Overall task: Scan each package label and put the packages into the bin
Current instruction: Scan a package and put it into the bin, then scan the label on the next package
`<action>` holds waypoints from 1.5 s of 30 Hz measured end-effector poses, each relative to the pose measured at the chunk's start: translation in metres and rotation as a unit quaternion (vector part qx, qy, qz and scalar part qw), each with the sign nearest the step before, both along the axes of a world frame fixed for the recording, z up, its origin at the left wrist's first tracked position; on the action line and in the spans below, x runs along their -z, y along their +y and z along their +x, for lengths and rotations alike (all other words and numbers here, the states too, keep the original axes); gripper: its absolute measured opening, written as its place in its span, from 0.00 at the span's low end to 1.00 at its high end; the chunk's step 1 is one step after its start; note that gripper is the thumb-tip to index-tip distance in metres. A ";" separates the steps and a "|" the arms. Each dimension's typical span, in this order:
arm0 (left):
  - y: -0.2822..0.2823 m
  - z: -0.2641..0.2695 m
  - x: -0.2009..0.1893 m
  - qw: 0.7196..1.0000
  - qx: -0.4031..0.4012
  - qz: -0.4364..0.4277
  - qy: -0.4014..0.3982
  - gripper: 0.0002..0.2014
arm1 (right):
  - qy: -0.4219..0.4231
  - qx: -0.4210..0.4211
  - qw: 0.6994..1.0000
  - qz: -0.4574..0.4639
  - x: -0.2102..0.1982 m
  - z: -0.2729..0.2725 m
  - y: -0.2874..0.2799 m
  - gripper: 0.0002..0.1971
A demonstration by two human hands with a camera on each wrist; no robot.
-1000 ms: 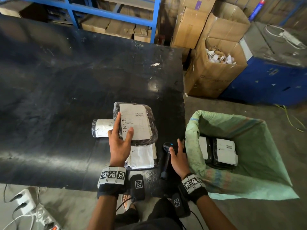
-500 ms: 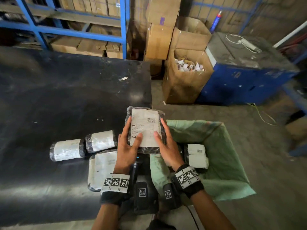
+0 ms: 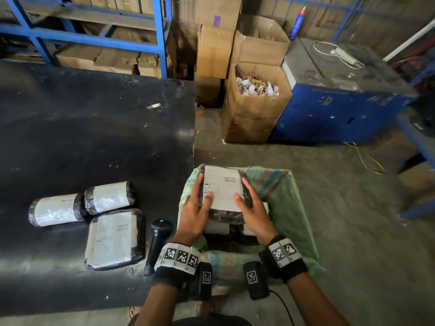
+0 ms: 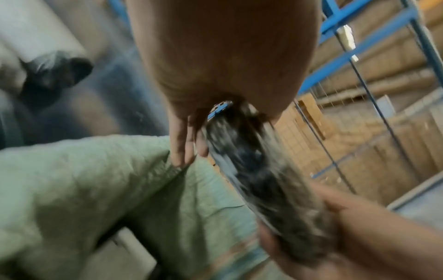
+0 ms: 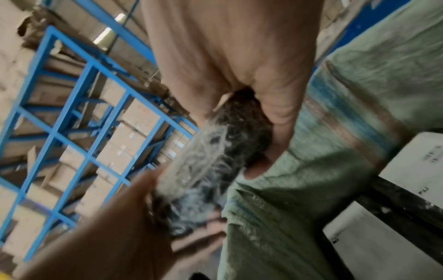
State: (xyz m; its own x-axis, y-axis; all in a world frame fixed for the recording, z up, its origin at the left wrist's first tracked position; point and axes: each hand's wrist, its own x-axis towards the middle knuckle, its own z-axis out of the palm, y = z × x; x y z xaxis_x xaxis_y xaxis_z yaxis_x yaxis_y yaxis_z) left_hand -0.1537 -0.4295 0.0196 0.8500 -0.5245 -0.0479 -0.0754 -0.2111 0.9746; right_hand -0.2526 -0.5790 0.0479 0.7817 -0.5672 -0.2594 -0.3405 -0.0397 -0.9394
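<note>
Both hands hold one black-wrapped package [image 3: 222,192] with a white label, over the open green sack bin [image 3: 289,201]. My left hand [image 3: 195,208] grips its left edge, thumb on the label; my right hand [image 3: 253,208] grips its right edge. The wrist views show the package [image 4: 261,181] [image 5: 206,170] edge-on between the two hands. Labelled packages [image 3: 226,228] lie in the bin under it. On the black table [image 3: 94,137] stay three packages: two rolled ones [image 3: 55,209] [image 3: 109,196] and a flat one [image 3: 115,238]. The black scanner [image 3: 157,241] lies beside them.
An open cardboard box of paper scraps [image 3: 256,102] stands behind the bin, with a blue cabinet [image 3: 341,97] to its right. Blue shelving [image 3: 94,38] with cartons lines the back. A cable [image 3: 282,304] trails by my right wrist.
My right hand left the scanner on the table and took the package's right edge. Both hands carried the package rightward from the table to above the bin.
</note>
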 end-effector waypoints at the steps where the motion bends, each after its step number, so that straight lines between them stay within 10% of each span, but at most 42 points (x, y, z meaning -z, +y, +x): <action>1: -0.001 -0.003 0.000 0.999 -0.002 0.051 -0.013 0.28 | 0.024 0.001 1.000 0.012 0.006 -0.004 -0.012 0.29; 12: 0.007 -0.020 0.090 0.922 0.047 0.290 -0.251 0.33 | 0.319 -0.118 0.940 -0.038 0.091 0.029 -0.087 0.34; 23: 0.011 -0.024 0.082 0.895 0.059 0.355 -0.265 0.31 | 0.236 -0.094 0.967 -0.018 0.153 0.061 -0.058 0.37; 30: 0.011 -0.022 0.092 0.903 0.054 0.343 -0.254 0.30 | 0.380 -0.244 0.867 -0.213 0.212 0.062 -0.043 0.50; 37: 0.016 -0.013 0.088 0.948 0.061 0.241 -0.201 0.33 | 0.459 -0.216 0.855 -0.108 0.196 0.090 -0.060 0.52; 45: 0.116 0.019 0.063 0.958 -0.118 0.212 -0.152 0.31 | 0.173 -0.098 0.972 -0.125 0.062 0.090 -0.003 0.20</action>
